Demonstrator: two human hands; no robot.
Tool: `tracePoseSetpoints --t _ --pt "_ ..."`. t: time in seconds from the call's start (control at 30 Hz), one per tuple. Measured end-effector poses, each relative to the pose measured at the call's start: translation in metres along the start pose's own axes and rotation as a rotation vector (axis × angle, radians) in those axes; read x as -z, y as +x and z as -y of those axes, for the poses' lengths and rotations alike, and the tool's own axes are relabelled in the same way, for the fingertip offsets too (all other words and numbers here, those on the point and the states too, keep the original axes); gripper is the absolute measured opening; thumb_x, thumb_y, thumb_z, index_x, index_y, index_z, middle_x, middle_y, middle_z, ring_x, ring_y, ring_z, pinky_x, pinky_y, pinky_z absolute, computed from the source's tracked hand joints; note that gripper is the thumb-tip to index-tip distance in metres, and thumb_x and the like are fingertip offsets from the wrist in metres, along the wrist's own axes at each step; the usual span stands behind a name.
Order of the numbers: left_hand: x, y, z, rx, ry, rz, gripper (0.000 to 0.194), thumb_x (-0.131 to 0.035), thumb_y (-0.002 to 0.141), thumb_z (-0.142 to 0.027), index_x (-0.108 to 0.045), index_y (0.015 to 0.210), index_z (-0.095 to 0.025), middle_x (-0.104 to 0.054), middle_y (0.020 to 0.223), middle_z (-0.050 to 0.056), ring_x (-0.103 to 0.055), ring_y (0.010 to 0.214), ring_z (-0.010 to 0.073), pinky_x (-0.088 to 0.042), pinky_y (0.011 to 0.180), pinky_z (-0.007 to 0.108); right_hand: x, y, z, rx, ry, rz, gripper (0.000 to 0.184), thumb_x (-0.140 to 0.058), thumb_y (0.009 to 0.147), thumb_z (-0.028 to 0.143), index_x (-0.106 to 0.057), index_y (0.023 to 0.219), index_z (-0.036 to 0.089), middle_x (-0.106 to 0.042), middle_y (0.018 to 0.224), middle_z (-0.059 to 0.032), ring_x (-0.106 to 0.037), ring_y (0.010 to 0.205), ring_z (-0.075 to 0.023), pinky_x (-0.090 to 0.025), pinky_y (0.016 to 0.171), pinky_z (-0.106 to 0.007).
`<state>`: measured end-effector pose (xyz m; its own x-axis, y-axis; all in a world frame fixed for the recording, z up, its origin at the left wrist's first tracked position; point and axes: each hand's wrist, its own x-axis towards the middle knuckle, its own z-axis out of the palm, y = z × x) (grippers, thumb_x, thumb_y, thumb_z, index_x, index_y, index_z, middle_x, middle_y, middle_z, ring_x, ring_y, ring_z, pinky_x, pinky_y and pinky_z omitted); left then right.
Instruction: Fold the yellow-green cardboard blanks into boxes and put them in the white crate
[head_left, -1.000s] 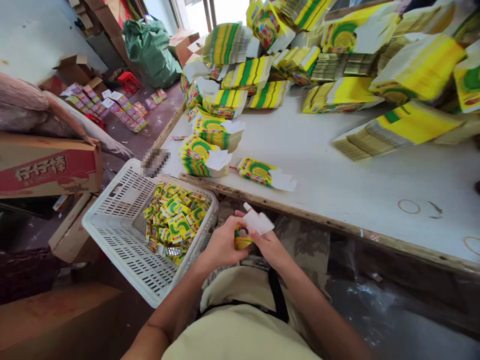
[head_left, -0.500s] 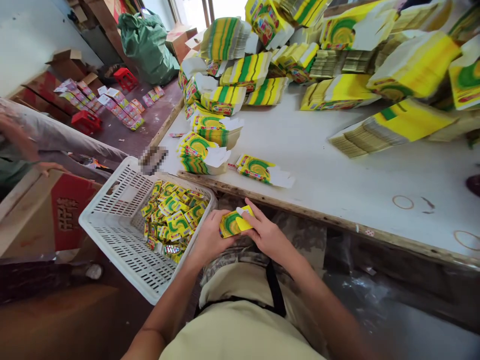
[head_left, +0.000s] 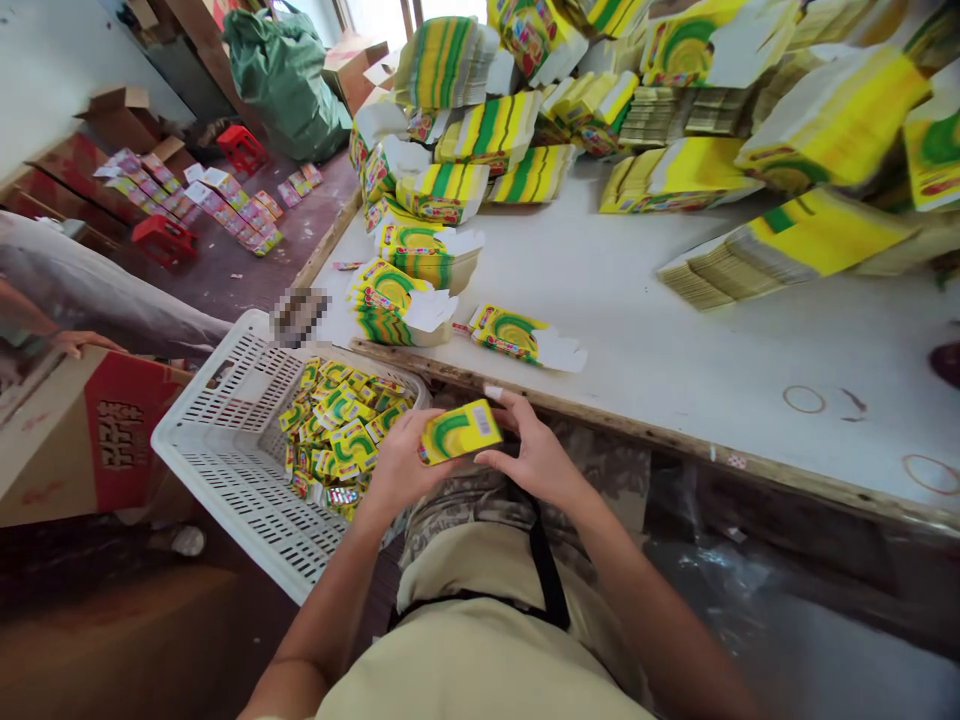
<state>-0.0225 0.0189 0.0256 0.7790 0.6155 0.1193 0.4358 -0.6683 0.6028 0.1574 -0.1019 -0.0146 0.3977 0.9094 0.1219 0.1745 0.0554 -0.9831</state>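
Note:
A small yellow and green carton [head_left: 461, 432], its end flap folded shut, is gripped in my left hand [head_left: 405, 460] over my lap. My right hand [head_left: 536, 450] is just to the right of the carton, thumb and fingers apart and nothing held between them. Left of my left hand, a white plastic basket [head_left: 225, 480] holds many cartons [head_left: 352, 445] of the same kind. On the table edge ahead, a flattened carton [head_left: 514, 335] with white flaps lies beside a stack of flat cartons [head_left: 390, 295].
The white table [head_left: 675, 350] carries bundles of flat cartons [head_left: 810, 245] along its back and right. Rubber bands [head_left: 804, 399] lie on it. At left, another person's hand [head_left: 86, 343] rests on a cardboard box [head_left: 67, 440]. Red stools [head_left: 165, 240] and a green sack [head_left: 289, 90] stand on the floor.
The carton's open end flap has been folded in, and its barcode end now shows. My right hand has come off it and opened. My left hand has shifted slightly left with the carton.

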Motion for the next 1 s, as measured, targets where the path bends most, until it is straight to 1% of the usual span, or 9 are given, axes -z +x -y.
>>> tracePoseSetpoints --t 0.07,0.17,0.23,0.33,0.5,0.6,0.7,0.83,1.0 --pt "0.016 -0.013 0.022 0.112 0.182 -0.127 0.053 -0.08 0.072 -0.034 -0.058 0.117 -0.021 -0.065 0.111 0.01 -0.059 0.107 0.0311 -0.046 0.096 0.047 0.009 0.011 -0.005 0.031 -0.087 -0.086 0.069 -0.077 0.077 0.034 -0.045 0.137 0.023 -0.057 0.139 -0.0153 -0.063 0.118 -0.0299 -0.05 0.101 -0.047" --pt "0.039 -0.033 0.057 0.333 0.46 -0.37 0.067 -0.081 0.068 -0.041 -0.055 0.125 -0.017 -0.054 0.133 0.019 -0.044 0.128 0.0418 -0.034 0.107 0.06 0.03 0.04 -0.015 0.023 -0.424 -0.307 0.043 -0.07 0.083 0.028 -0.056 0.123 0.017 -0.067 0.119 -0.0165 -0.062 0.111 -0.0326 -0.049 0.098 -0.05" --pt "0.043 -0.04 0.07 0.369 0.472 -0.418 0.069 -0.077 0.071 -0.045 -0.052 0.129 -0.017 -0.05 0.138 0.02 -0.04 0.133 0.0415 -0.031 0.109 0.06 0.04 0.061 -0.023 -0.038 -0.657 -0.376 0.038 -0.068 0.081 0.019 -0.059 0.118 0.013 -0.067 0.114 -0.0189 -0.06 0.109 -0.0355 -0.047 0.096 -0.053" --pt "0.03 -0.041 0.066 0.244 0.292 -0.319 0.049 -0.071 0.079 -0.041 -0.058 0.121 -0.019 -0.06 0.125 0.015 -0.051 0.123 0.0349 -0.037 0.107 0.055 0.045 0.082 -0.032 -0.083 -0.798 -0.371 0.035 -0.065 0.078 0.011 -0.059 0.113 0.012 -0.067 0.107 -0.0201 -0.059 0.104 -0.0369 -0.046 0.091 -0.054" --pt "-0.01 -0.024 0.025 0.109 -0.103 -0.039 0.032 -0.067 0.086 -0.032 -0.062 0.115 -0.022 -0.067 0.118 0.01 -0.06 0.114 0.0267 -0.045 0.102 0.047 0.048 0.083 -0.035 -0.056 -0.765 -0.407 0.035 -0.06 0.076 0.008 -0.054 0.109 0.016 -0.065 0.095 -0.0132 -0.061 0.094 -0.0314 -0.048 0.085 -0.047" --pt "-0.027 -0.013 0.003 0.135 -0.368 0.098 0.042 -0.069 0.084 -0.034 -0.059 0.123 -0.023 -0.065 0.124 0.011 -0.06 0.117 0.026 -0.047 0.101 0.045 0.048 0.066 -0.025 -0.017 -0.635 -0.465 0.036 -0.057 0.078 0.009 -0.048 0.111 0.021 -0.063 0.089 -0.0056 -0.062 0.084 -0.024 -0.051 0.079 -0.039" --pt "-0.042 0.0 -0.011 0.173 -0.751 0.083 0.066 -0.077 0.076 -0.043 -0.05 0.133 -0.024 -0.06 0.133 0.013 -0.058 0.122 0.0277 -0.049 0.1 0.044 0.033 0.037 -0.007 0.043 -0.282 -0.435 0.034 -0.062 0.079 0.014 -0.045 0.106 0.025 -0.061 0.084 0.0003 -0.063 0.073 -0.0184 -0.052 0.071 -0.033" --pt "-0.049 0.019 -0.029 0.216 -1.146 -0.182 0.05 -0.068 0.077 -0.062 -0.063 0.107 -0.022 -0.069 0.108 0.009 -0.065 0.103 0.0255 -0.054 0.088 0.038 -0.008 -0.003 0.019 0.004 0.136 -0.086 0.032 -0.065 0.084 0.021 -0.046 0.11 0.027 -0.063 0.088 -0.0002 -0.063 0.073 -0.0156 -0.053 0.066 -0.029" --pt "-0.038 0.031 -0.045 0.193 -1.318 -0.542 0.047 -0.06 0.079 -0.068 -0.058 0.08 -0.022 -0.054 0.068 -0.001 -0.057 0.064 0.0146 -0.049 0.066 0.027 -0.047 -0.023 0.031 0.058 0.284 0.042 0.044 -0.073 0.08 0.024 -0.049 0.118 0.027 -0.063 0.101 -0.0032 -0.063 0.091 -0.0187 -0.054 0.081 -0.034"
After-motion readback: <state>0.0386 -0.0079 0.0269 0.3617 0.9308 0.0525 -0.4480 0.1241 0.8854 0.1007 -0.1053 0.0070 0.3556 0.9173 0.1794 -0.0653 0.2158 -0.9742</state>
